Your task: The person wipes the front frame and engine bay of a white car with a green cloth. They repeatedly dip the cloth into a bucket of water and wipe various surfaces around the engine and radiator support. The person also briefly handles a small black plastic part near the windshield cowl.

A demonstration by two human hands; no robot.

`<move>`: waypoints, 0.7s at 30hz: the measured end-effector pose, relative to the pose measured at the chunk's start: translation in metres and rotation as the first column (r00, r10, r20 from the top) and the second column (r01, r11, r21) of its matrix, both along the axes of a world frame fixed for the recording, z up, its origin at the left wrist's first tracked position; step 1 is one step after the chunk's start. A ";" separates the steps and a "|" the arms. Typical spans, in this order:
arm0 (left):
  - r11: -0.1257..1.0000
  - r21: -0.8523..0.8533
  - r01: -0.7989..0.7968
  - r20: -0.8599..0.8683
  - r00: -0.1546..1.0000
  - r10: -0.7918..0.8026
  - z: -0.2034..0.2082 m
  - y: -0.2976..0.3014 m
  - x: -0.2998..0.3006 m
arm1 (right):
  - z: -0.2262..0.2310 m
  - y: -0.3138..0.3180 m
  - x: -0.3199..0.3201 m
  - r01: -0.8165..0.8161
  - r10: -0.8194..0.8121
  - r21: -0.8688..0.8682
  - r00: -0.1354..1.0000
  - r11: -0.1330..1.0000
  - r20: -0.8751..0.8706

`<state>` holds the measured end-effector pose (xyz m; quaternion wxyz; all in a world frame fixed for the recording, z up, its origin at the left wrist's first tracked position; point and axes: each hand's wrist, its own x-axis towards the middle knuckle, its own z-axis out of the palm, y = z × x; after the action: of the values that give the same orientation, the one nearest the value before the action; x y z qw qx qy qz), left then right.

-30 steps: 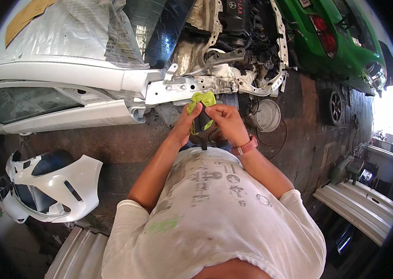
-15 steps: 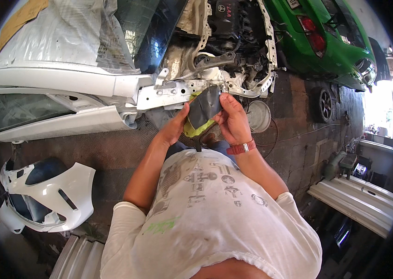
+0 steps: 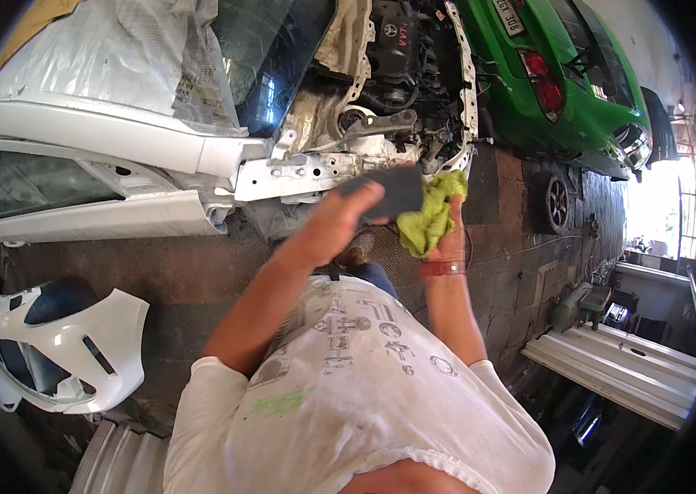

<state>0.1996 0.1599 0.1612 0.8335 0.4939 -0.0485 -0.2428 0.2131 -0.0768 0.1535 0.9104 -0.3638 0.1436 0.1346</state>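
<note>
My left hand point(image 3: 339, 221) is closed on a dark grey sheet of sandpaper point(image 3: 398, 194), thumb on top, and the sheet reaches out to the right. A crumpled yellow-green cloth point(image 3: 430, 222) is in my right hand point(image 3: 451, 240), just beyond the sheet's right end. The fingers of that hand are mostly behind the cloth. Both hands are raised in front of my waist, before the bare white front frame point(image 3: 282, 176) of a car. Motion slightly blurs the left hand and the sheet.
An exposed engine point(image 3: 397, 58) sits inside the frame, with a green car point(image 3: 521, 107) to its right. A white door point(image 3: 101, 222) is at left, above a loose white bumper point(image 3: 101, 337) on the floor. Farther right are a wheel point(image 3: 549, 202) and ribbed white panels point(image 3: 611, 370).
My right hand has left the sandpaper and moved right, carrying the cloth that was behind the sheet. My left hand has moved right with the sandpaper, now turned flatter and more sideways.
</note>
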 end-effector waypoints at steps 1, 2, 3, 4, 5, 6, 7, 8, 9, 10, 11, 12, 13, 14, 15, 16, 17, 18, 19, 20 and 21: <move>0.972 -0.074 -0.222 -0.022 0.975 0.221 0.004 0.009 0.003 | 0.027 -0.004 0.006 -0.160 0.161 -0.009 0.986 0.987 0.046; 0.884 -0.198 -0.423 -0.008 0.903 0.430 0.006 0.016 0.005 | 0.047 0.001 0.011 -0.074 0.074 -0.088 0.997 0.993 -0.008; 0.883 -0.114 -0.456 0.030 0.886 0.462 0.006 0.024 0.016 | 0.068 0.006 0.017 -0.041 0.067 -0.260 0.994 0.965 0.092; 0.865 -0.068 -0.498 0.095 0.860 0.502 0.004 0.028 0.029 | 0.086 0.012 0.026 -0.031 0.126 -0.376 0.965 0.926 0.232; 0.847 -0.056 -0.529 0.180 0.829 0.530 0.002 0.023 0.038 | 0.102 0.020 0.041 0.101 0.258 -0.708 0.888 0.699 0.381; 0.819 -0.025 -0.573 0.235 0.793 0.562 0.001 0.015 0.047 | 0.110 0.032 0.057 0.182 0.384 -0.800 0.802 0.571 0.457; 0.797 0.021 -0.603 0.267 0.772 0.577 0.000 0.010 0.052 | 0.116 0.042 0.072 0.203 0.445 -0.821 0.758 0.533 0.477; 0.741 0.039 -0.670 0.343 0.706 0.620 -0.001 0.005 0.056 | 0.122 0.049 0.085 0.233 0.476 -0.848 0.743 0.476 0.471; 0.690 0.073 -0.720 0.393 0.656 0.644 -0.001 0.001 0.059 | 0.129 0.051 0.097 0.222 0.434 -0.819 0.758 0.530 0.486; 0.632 0.091 -0.769 0.447 0.599 0.665 -0.001 -0.002 0.062 | 0.135 0.050 0.108 0.209 0.416 -0.754 0.728 0.622 0.545; 0.603 0.103 -0.791 0.535 0.555 0.637 -0.001 -0.004 0.062 | 0.142 0.045 0.118 0.232 0.397 -0.730 0.714 0.642 0.576; 0.592 0.175 -0.787 0.634 0.550 0.544 -0.001 -0.007 0.062 | 0.148 0.038 0.126 0.209 0.397 -0.749 0.742 0.629 0.540; 0.558 0.213 -0.802 0.727 0.512 0.457 -0.001 -0.010 0.062 | 0.154 0.029 0.133 0.140 0.452 -0.820 0.777 0.554 0.438; 0.522 0.254 -0.814 0.810 0.474 0.345 -0.001 -0.015 0.061 | 0.158 0.021 0.139 0.052 0.474 -0.885 0.829 0.462 0.296; 0.478 0.300 -0.825 0.864 0.448 0.230 -0.002 -0.022 0.061 | 0.159 0.012 0.140 -0.007 0.556 -0.957 0.815 0.290 0.163; 0.402 0.432 -0.807 0.876 0.482 0.026 -0.003 -0.028 0.062 | 0.157 0.006 0.143 -0.033 0.718 -0.991 0.693 0.129 0.071; 0.405 0.413 -0.816 0.888 0.459 0.018 -0.006 -0.038 0.063 | 0.152 0.001 0.144 -0.118 0.797 -0.989 0.604 0.087 -0.002; 0.417 0.426 -0.803 0.885 0.466 -0.006 -0.009 -0.048 0.065 | 0.145 -0.002 0.143 -0.205 0.800 -0.979 0.588 0.006 -0.118; 0.434 0.408 -0.803 0.889 0.457 0.009 -0.012 -0.057 0.067 | 0.136 -0.003 0.143 -0.190 0.845 -0.982 0.525 -0.001 -0.102; 0.453 0.395 -0.799 0.891 0.454 0.022 -0.016 -0.067 0.068 | 0.126 -0.004 0.141 -0.187 0.886 -0.982 0.456 0.006 -0.081; 0.473 0.354 -0.806 0.904 0.425 0.046 -0.022 -0.072 0.068 | 0.118 -0.004 0.140 -0.266 0.871 -0.964 0.479 0.024 -0.110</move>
<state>0.2675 0.0882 0.1395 0.4496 0.8363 -0.1640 0.2676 0.3532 -0.0807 0.2716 0.3828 -0.8403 -0.2378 0.3014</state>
